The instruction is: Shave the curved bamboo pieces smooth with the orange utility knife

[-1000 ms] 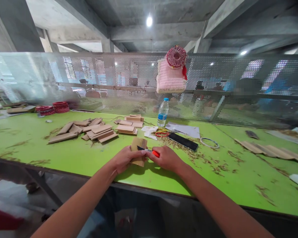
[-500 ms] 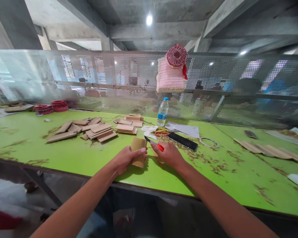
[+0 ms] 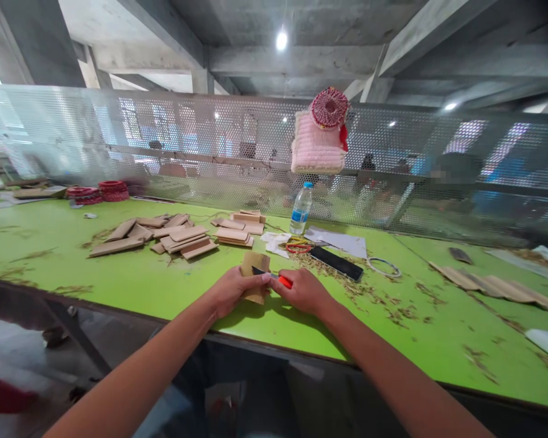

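Observation:
My left hand [image 3: 234,289] is closed around a short, curved tan piece that looks like bamboo [image 3: 254,263], held upright just above the table's front part. In my right hand [image 3: 302,291] is a utility knife [image 3: 285,281] with an orange-red part on its handle. Its dark blade lies across the face of the bamboo piece, pointing left, close by my left thumb. Both hands are nearly touching. Whether the blade bites into the surface I cannot tell. Shavings [image 3: 333,271] are scattered to the right of my hands.
On the green table [image 3: 173,292] lie piled tan pieces [image 3: 182,237], a phone [image 3: 337,263], a white ring [image 3: 383,266], papers and red-handled scissors [image 3: 298,247]. A water bottle [image 3: 301,210] stands before the perforated metal screen [image 3: 210,137]. More curved pieces [image 3: 497,286] lie right; red coils [image 3: 113,190] left.
My right hand has moved slightly left, bringing the knife blade from the bamboo piece's right edge across its face. My left hand keeps its hold.

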`<act>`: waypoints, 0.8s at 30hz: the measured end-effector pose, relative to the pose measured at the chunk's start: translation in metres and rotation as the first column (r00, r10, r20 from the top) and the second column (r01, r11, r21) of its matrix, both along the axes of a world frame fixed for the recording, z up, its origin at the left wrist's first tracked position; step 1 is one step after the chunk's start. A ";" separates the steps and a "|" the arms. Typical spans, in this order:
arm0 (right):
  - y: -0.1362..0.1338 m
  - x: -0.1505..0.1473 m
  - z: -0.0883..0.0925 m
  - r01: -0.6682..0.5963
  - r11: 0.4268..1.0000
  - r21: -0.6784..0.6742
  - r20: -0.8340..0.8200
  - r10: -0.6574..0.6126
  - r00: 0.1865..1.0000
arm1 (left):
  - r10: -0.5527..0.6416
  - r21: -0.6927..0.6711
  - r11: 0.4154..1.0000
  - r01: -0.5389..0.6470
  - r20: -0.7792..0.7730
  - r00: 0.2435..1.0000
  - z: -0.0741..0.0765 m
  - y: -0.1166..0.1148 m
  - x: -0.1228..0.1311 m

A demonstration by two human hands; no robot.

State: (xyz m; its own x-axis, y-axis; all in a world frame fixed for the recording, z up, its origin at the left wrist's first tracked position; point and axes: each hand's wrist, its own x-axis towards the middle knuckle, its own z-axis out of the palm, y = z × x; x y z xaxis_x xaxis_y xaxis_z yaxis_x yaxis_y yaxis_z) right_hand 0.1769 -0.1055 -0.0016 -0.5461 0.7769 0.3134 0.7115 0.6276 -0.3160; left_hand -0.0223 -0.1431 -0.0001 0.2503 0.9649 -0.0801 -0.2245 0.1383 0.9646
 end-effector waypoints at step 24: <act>0.008 0.000 -0.009 0.037 0.997 0.062 0.050 -0.040 0.998 | -0.045 -0.073 0.996 0.047 0.020 0.999 -0.008 0.003 0.000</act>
State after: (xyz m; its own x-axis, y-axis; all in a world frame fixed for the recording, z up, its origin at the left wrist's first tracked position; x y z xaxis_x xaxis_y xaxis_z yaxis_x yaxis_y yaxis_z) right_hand 0.1769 -0.0975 -0.0109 -0.5331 0.7777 0.3330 0.7497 0.6167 -0.2402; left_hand -0.0222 -0.1399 -0.0083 0.2963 0.9439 -0.1454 -0.2333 0.2192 0.9474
